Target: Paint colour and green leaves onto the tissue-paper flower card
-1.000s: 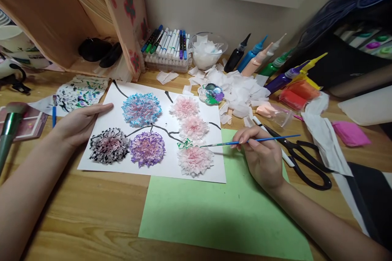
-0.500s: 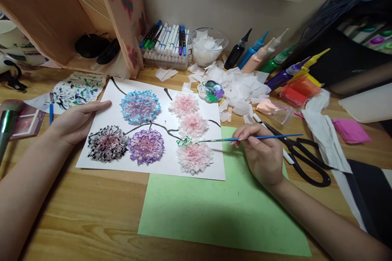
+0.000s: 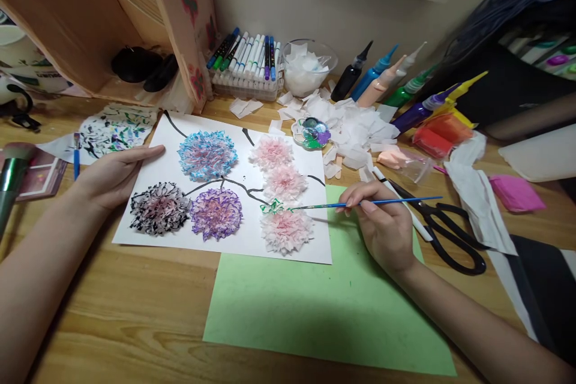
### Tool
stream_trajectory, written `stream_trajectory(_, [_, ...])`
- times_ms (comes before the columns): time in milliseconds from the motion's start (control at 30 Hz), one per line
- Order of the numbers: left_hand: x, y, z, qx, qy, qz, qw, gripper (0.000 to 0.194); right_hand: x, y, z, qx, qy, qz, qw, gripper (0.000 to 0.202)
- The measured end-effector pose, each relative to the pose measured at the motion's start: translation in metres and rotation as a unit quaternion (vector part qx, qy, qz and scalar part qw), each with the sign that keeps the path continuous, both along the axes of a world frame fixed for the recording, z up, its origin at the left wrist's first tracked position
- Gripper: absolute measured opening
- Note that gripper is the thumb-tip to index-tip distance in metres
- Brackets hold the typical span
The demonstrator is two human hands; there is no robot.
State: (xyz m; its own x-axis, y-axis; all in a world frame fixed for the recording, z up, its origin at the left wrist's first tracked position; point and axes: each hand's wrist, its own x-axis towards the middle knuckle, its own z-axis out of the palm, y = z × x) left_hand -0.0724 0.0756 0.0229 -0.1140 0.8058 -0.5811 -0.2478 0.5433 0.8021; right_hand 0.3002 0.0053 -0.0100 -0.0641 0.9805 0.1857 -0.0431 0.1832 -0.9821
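My left hand [image 3: 119, 174] holds the left edge of a white sheet [image 3: 173, 241], thumb on top and the other fingers hidden beneath. Paper flowers stand on the sheet: one blue-edged [image 3: 207, 156], one black-edged [image 3: 159, 209], one purple-edged [image 3: 216, 214] and several pink ones, with black painted lines between them. Pinched in my right hand [image 3: 380, 222] is a thin blue paintbrush [image 3: 387, 200]. Its tip touches the upper edge of the lowest pink flower [image 3: 287, 233], where some petals are green. A green sheet [image 3: 328, 312] lies partly under the white one.
A paint palette [image 3: 310, 133] sits beside loose white paper scraps [image 3: 360, 126]. Behind are markers [image 3: 247, 57], a glass bowl [image 3: 308, 69] and paint bottles [image 3: 351, 75]. Black scissors [image 3: 454, 234] and a white pen lie right of my right hand. A paint-stained tissue [image 3: 117, 132] is at left.
The view has shifted very slightly. My right hand and the brush have moved a little to the left, with the brush tip still at the green petals.
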Motion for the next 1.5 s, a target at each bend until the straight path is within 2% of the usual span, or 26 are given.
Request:
stream_trajectory(233, [0.0019, -0.0003, 0.0001, 0.006, 0.003, -0.007, 1.000, 0.039, -0.0019, 0.0005, 0.0010, -0.006, 0.013, 0.004, 1.000, 0.013])
stream_trajectory(433, [0.0037, -0.0005, 0.0011, 0.000, 0.007, 0.000, 1.000, 0.036, -0.0018, 0.0008, 0.0022, 0.024, 0.034, -0.011, 0.999, 0.015])
stream_trajectory(767, [0.0019, -0.0010, 0.0010, 0.000, 0.006, 0.003, 1.000, 0.037, -0.0021, 0.0012, 0.0005, -0.024, 0.017, 0.009, 1.000, 0.011])
stream_trajectory(1067, [0.0014, -0.0003, -0.0002, 0.003, 0.003, -0.002, 1.000, 0.035, -0.0020, 0.0011, -0.0013, -0.037, 0.014, 0.034, 0.999, 0.012])
stream_trajectory(1367, [-0.0004, -0.0005, -0.0006, 0.006, -0.005, -0.001, 1.000, 0.034, -0.0016, 0.0015, -0.0015, -0.029, 0.035, 0.007, 0.999, 0.013])
stream_trajectory(1500, [0.0004, -0.0001, -0.0012, 0.007, -0.002, -0.001, 1.000, 0.034, -0.0018, 0.0008, -0.0009, -0.031, 0.023, 0.035, 0.999, 0.012])
